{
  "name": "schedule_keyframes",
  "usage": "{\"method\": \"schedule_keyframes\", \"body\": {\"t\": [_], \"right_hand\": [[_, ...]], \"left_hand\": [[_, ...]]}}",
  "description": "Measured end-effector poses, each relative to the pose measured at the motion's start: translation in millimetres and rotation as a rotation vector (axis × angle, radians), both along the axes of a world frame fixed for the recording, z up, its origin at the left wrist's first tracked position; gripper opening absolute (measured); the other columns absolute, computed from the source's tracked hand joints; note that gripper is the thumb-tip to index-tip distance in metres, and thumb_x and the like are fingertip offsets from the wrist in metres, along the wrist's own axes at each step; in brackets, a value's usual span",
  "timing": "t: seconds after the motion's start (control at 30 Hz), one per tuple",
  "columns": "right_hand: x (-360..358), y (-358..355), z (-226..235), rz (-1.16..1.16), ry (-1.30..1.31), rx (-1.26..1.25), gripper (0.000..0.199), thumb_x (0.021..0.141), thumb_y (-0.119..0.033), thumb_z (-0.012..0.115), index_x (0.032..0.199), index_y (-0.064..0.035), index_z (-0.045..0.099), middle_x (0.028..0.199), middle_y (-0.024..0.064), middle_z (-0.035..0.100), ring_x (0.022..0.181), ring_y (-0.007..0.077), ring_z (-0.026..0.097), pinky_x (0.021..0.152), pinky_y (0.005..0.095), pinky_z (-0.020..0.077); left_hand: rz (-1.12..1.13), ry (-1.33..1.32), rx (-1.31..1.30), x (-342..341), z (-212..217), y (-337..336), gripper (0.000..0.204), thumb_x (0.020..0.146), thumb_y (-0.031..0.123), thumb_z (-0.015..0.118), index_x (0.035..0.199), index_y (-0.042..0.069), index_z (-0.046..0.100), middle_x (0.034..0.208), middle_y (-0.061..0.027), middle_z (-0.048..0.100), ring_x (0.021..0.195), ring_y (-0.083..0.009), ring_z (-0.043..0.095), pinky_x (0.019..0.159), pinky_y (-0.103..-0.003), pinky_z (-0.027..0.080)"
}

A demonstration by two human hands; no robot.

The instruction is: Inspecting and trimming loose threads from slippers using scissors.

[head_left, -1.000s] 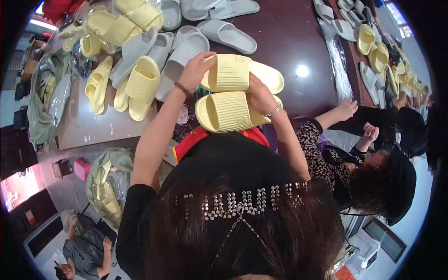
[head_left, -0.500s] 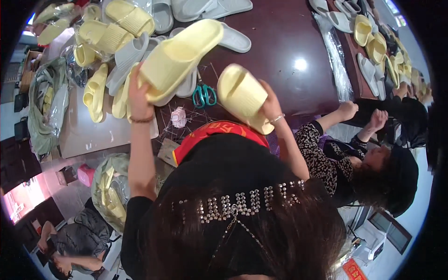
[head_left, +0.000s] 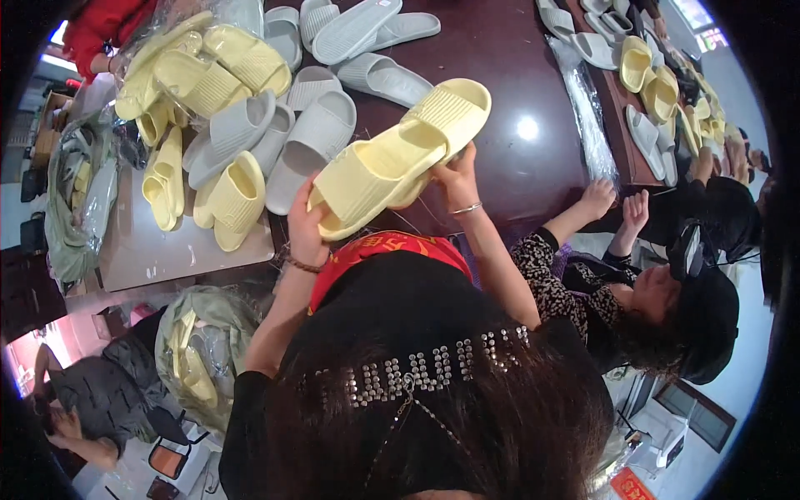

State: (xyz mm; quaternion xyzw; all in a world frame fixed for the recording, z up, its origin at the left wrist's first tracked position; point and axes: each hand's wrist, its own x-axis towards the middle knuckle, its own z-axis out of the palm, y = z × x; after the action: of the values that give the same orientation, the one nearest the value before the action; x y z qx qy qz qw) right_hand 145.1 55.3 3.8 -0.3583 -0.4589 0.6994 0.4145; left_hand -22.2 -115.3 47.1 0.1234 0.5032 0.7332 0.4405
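Observation:
Over the near edge of the table, I hold a pair of yellow ribbed slide slippers, overlapping with their straps at opposite ends. My left hand (head_left: 307, 223) is closed on the near-left yellow slipper (head_left: 357, 185). Beneath the other yellow slipper (head_left: 454, 112), at the upper right, my right hand (head_left: 458, 179) has its fingers closed around the side; some fingertips are hidden. Grey slippers (head_left: 315, 142) lie just beyond my left hand. Another yellow slipper (head_left: 237, 202) rests to its left.
Bagged yellow slippers (head_left: 208, 75) pile up at the far left. More grey slippers (head_left: 350, 33) lie at the back of the dark table (head_left: 508, 83). A person in a patterned top (head_left: 546, 287) sits close on my right. An open sack (head_left: 200, 304) stands at lower left.
My hands have come together, bringing the two separate yellow slippers into one overlapping pair. The left hand moved right and nearer. The teal scissors and small pink roll are now hidden.

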Motion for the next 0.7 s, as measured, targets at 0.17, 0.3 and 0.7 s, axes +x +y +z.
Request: {"method": "schedule_keyframes", "body": {"t": [0.17,0.3,0.7], "right_hand": [[-8.9,-11.1,9.1,0.026,0.007,0.015,0.074,0.071,0.008,0.05,0.13,-0.0155,0.011,0.111,0.0101,0.046,0.085,0.0169,0.054,0.057,0.0214,0.0435],[19.3,23.8,5.5,-0.016,0.015,0.02,0.071,0.072,0.007,0.051,0.129,-0.0115,0.013,0.113,0.0136,0.043,0.094,0.0204,0.051,0.065,0.0272,0.0488],[226.9,226.4,-131.4,-0.41,0.163,-0.312,0.047,0.078,-0.001,0.054,0.121,-0.0066,0.038,0.112,0.0147,0.049,0.097,0.0293,0.052,0.078,0.043,0.0486]], "left_hand": [[0.081,0.073,-0.07,32.3,-21.0,44.4,0.051,0.07,-0.011,0.041,0.119,0.002,0.04,0.113,-0.0086,0.046,0.107,-0.019,0.043,0.09,-0.029,0.036],[-0.093,0.239,-0.078,31.5,-22.2,55.6,0.037,0.08,0.002,0.045,0.117,0.003,0.042,0.108,-0.0072,0.048,0.091,-0.0147,0.051,0.076,-0.024,0.042],[-0.261,0.405,-0.491,76.7,-237.3,-267.5,0.039,0.089,0.034,0.041,0.113,0.004,0.047,0.101,-0.0072,0.057,0.089,-0.0183,0.054,0.079,-0.033,0.044]]}}
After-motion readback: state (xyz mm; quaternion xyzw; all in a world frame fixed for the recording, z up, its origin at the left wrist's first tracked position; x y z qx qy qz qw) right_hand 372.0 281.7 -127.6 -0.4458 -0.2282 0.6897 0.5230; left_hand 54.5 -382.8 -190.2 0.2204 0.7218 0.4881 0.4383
